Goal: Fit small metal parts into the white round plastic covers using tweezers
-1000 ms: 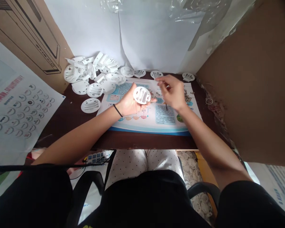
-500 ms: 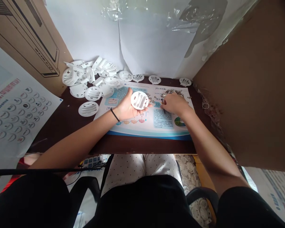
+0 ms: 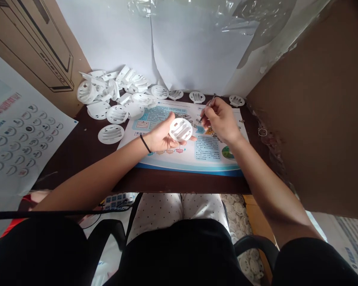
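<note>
My left hand (image 3: pixel 162 135) holds a round white plastic disc (image 3: pixel 180 130) with moulded grooves and slots, its grooved face turned up. The thumb lies along the disc's rim and the fingers are under it. To the right of the disc, my right hand (image 3: pixel 222 119) grips a thin dark metal tool, which looks like tweezers (image 3: pixel 211 100), with the lower end pointing down toward the disc. Whether a small part is in its tip is too small to tell. Small metal pieces (image 3: pixel 216 137) lie partly hidden under my right hand on the printed poster sheet (image 3: pixel 181 165).
A heap of similar white discs (image 3: pixel 107 87) is at the back left, with single discs (image 3: pixel 197 97) along the back edge. Cardboard walls (image 3: pixel 316 119) flank the dark table (image 3: pixel 167 182). More discs (image 3: pixel 238 214) fill a container below the table.
My right hand has lifted from the pile of metal pieces, and the tool in it has swung into clearer view. My left hand has shifted slightly right with the disc, which is tilted differently.
</note>
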The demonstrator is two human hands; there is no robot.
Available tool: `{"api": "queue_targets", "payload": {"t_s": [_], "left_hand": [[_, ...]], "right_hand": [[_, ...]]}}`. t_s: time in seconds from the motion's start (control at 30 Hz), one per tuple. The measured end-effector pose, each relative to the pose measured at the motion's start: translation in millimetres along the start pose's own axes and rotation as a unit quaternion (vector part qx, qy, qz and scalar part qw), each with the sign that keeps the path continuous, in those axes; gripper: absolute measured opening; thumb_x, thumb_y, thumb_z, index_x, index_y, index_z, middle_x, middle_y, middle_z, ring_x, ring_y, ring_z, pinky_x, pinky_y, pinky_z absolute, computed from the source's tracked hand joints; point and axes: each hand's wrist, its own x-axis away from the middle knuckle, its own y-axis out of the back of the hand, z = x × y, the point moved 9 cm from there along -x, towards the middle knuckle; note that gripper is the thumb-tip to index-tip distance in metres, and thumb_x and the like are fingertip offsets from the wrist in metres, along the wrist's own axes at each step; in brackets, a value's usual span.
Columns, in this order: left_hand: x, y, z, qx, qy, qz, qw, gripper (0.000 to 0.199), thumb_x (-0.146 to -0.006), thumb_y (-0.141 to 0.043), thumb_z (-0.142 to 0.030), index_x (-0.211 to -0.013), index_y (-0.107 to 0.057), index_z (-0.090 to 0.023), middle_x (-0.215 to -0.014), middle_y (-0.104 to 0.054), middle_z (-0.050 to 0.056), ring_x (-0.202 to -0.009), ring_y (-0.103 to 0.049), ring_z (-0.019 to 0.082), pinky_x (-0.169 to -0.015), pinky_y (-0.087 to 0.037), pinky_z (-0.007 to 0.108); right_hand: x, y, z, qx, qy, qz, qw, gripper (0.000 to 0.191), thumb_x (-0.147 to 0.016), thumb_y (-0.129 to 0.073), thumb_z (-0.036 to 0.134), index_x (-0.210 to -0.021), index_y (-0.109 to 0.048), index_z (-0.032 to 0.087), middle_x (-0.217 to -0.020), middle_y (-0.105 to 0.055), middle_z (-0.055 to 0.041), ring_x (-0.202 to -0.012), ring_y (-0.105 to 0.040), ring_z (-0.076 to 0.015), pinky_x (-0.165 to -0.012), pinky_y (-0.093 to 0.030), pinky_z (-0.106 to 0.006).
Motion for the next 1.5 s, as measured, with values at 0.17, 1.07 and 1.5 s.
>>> {"api": "queue_targets", "payload": {"t_s": [0.17, 1.07, 1.5], "left_hand": [[4, 5.2, 2, -0.062, 0.008, -0.046, 0.997, 0.039, -0.098, -0.049, -0.048, -0.103, -0.066, -0.013, -0.071, -0.072, 0.011, -0.037, -0.049, 0.009, -0.034, -0.022, 0.018], [9, 15.4, -16, -0.285, -0.1, -0.157, 0.94, 0.004, -0.083, -0.06, -0.01, -0.082, -0.064, -0.01, -0.07, -0.071, 0.012, -0.055, -0.069, 0.019, -0.046, -0.037, 0.026], [13, 10.5, -18, -0.296, -0.108, -0.152, 0.937, 0.011, -0.082, -0.057, -0.006, -0.075, -0.064, -0.01, -0.068, -0.071, 0.01, -0.049, -0.065, 0.014, -0.046, -0.031, 0.025]], "right_hand": [[8, -29, -12, -0.142, 0.07, -0.071, 0.985, 0.037, -0.091, -0.059, 0.06, -0.096, -0.042, 0.029, -0.086, -0.056, 0.0001, -0.071, -0.061, -0.0147, -0.064, -0.056, -0.034], [20, -39, -18, 0.08, 0.064, -0.038, 0.994, 0.029, -0.097, -0.052, 0.053, -0.09, -0.056, 0.025, -0.081, -0.057, -0.0035, -0.069, -0.058, -0.018, -0.071, -0.053, -0.037], [24, -40, -12, 0.094, 0.099, -0.034, 0.99, 0.04, -0.095, -0.048, 0.064, -0.089, -0.057, 0.026, -0.085, -0.058, -0.005, -0.07, -0.058, -0.0187, -0.072, -0.054, -0.04]]}}
